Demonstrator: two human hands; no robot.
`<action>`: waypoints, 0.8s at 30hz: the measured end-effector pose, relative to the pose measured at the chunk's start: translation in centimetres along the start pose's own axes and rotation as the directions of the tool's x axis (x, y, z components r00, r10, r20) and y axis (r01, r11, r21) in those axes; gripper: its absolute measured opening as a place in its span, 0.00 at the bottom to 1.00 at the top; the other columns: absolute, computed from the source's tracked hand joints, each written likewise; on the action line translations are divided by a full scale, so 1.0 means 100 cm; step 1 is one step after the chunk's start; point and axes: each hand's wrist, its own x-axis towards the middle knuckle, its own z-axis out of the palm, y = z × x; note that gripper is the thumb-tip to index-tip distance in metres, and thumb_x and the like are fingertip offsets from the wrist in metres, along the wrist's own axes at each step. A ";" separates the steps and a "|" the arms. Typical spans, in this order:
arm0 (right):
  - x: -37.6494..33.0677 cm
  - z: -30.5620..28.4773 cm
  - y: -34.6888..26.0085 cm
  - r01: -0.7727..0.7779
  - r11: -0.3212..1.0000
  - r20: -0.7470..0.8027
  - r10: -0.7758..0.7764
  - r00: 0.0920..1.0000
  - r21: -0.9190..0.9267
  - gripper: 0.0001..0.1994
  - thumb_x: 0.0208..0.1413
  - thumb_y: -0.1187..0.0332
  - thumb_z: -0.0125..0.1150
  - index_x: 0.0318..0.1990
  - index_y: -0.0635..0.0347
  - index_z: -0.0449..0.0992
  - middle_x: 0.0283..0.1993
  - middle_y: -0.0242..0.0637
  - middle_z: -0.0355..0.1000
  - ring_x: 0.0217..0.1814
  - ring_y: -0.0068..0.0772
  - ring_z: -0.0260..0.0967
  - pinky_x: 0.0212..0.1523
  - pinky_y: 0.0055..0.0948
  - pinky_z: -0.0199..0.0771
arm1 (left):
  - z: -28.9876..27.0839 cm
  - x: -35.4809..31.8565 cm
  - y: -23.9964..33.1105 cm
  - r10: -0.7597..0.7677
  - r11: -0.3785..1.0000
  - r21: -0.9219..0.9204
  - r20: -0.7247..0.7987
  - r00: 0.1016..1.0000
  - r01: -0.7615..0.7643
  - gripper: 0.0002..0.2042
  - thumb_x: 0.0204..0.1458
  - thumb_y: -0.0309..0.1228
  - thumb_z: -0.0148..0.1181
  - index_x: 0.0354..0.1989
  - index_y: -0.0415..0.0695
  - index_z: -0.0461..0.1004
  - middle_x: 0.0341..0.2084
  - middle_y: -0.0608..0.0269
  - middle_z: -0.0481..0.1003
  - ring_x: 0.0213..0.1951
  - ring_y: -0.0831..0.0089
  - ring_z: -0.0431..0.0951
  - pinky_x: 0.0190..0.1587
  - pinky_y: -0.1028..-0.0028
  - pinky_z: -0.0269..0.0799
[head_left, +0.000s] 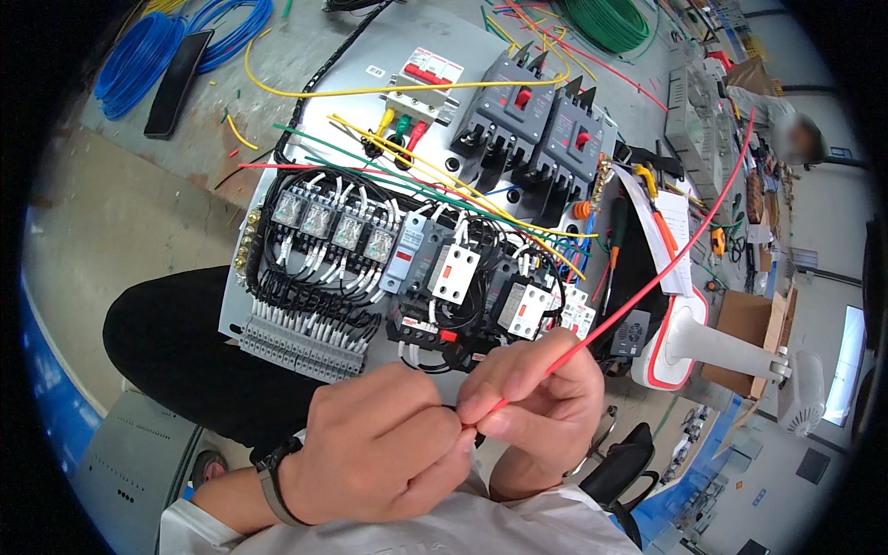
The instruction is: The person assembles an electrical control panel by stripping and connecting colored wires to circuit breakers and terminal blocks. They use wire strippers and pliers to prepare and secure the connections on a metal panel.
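Observation:
A long red wire (647, 289) slants from my fingers toward the upper right. My right hand (546, 398) pinches it between thumb and forefinger close to its lower end. Beside it, my left hand (370, 449) is closed, its fingertips at the same end of the wire; the tip itself is hidden. Just beyond my hands lies a panel (248, 314) fitted with electrical parts: a terminal block strip (301, 350), clear-cased relays (347, 231), white-fronted contactors (453, 275) and two dark grey circuit breakers (509, 106). Loose yellow wires (444, 166) and green wires rest across it.
Coils of blue wire (139, 65) and a black phone-like slab (178, 85) lie at the far left. A green wire coil (606, 23) sits at the back. On the right are a screwdriver (618, 231), papers (680, 240) and a white-and-red stand (668, 356). Another person (800, 139) is farther off.

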 end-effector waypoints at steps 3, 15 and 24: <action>0.000 -0.004 0.000 -0.013 1.000 0.037 0.014 0.999 -0.024 0.13 0.53 0.84 0.68 0.40 0.66 0.69 0.35 0.56 0.79 0.35 0.42 0.79 0.39 0.37 0.79 | 0.003 0.004 -0.001 -0.003 1.000 -0.009 -0.034 0.999 0.002 0.07 0.41 0.22 0.69 0.24 0.43 0.75 0.20 0.64 0.68 0.19 0.67 0.70 0.19 0.70 0.63; 0.006 -0.021 -0.008 -0.125 0.980 0.088 0.112 0.990 0.154 0.09 0.64 0.78 0.63 0.47 0.67 0.70 0.39 0.51 0.79 0.41 0.35 0.80 0.41 0.30 0.81 | -0.002 0.022 0.009 -0.108 0.957 -0.235 0.262 0.959 0.172 0.10 0.49 0.26 0.68 0.23 0.42 0.72 0.19 0.60 0.69 0.19 0.62 0.70 0.21 0.67 0.63; 0.013 -0.048 -0.011 0.056 0.996 0.005 -0.057 0.998 0.073 0.08 0.68 0.72 0.59 0.48 0.66 0.69 0.36 0.53 0.80 0.34 0.37 0.81 0.36 0.32 0.81 | -0.012 0.012 0.015 -0.083 0.966 -0.191 0.408 0.909 0.174 0.19 0.50 0.26 0.66 0.15 0.44 0.61 0.14 0.59 0.64 0.14 0.60 0.65 0.18 0.65 0.59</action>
